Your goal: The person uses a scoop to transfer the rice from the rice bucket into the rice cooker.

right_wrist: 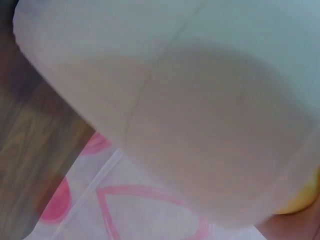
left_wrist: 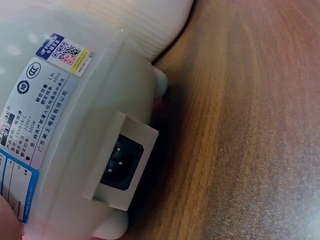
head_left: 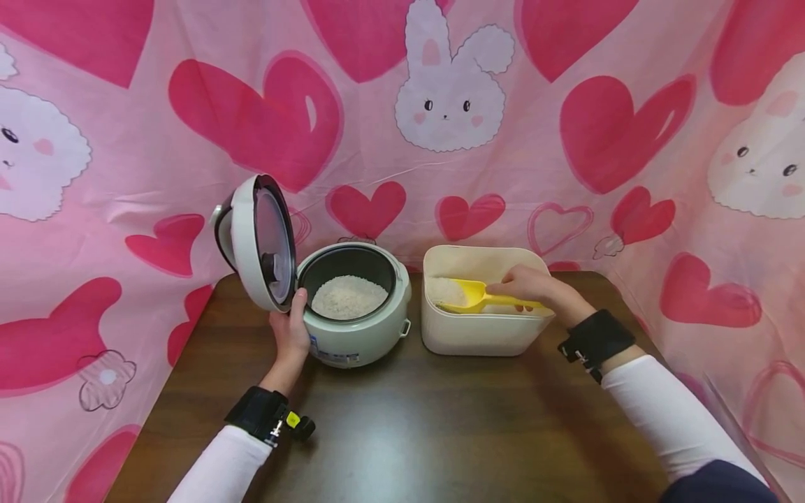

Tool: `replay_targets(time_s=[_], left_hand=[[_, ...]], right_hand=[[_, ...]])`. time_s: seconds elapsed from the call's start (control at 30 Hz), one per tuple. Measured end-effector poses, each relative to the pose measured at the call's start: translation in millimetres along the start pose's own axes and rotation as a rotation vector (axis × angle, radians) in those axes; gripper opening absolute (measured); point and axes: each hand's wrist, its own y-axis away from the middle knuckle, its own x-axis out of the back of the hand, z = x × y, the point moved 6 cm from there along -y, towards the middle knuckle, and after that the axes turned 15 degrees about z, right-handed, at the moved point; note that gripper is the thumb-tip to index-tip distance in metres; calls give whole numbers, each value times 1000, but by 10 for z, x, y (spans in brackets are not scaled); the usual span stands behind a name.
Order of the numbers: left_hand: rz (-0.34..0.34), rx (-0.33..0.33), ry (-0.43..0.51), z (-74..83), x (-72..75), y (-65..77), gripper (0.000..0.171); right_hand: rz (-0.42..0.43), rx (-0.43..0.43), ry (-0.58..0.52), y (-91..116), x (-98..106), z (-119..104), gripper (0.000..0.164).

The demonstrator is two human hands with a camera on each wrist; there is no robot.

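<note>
A white rice cooker [head_left: 357, 342] stands with its lid [head_left: 264, 244] raised on the left and white rice [head_left: 349, 297] in its dark inner pot. My left hand [head_left: 292, 335] rests against the cooker's left side by the hinge, thumb straight up at the rim; its other fingers are mostly hidden. Beside the cooker is a cream bin [head_left: 484, 335] holding more rice [head_left: 445, 290]. Inside it, my right hand [head_left: 531, 285] grips the handle of a yellow scoop [head_left: 472, 297], whose bowl lies at the rice. The right wrist view shows mainly the bin's blurred outer wall [right_wrist: 200, 125].
Both containers stand side by side near the back edge of a dark wooden table [head_left: 390, 433]. A pink curtain [head_left: 377, 161] with hearts and rabbits hangs close behind them. The cooker's power socket [left_wrist: 121, 162] faces the left wrist camera, with no cord in it.
</note>
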Motion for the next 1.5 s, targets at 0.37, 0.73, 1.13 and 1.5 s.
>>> replay_targets(time_s=[0.37, 0.73, 1.13, 1.5], left_hand=[[2, -23, 0, 43, -5, -1, 56], [6, -7, -7, 35, 1, 3, 54], [-7, -2, -28, 33, 13, 13, 53], [-8, 4, -9, 30, 4, 5, 52]], right_hand=[[-9, -4, -146, 121, 205, 22, 50], [54, 3, -152, 254, 368, 113, 50], [43, -27, -265, 385, 409, 250, 51], [69, -32, -283, 408, 468, 276, 50]])
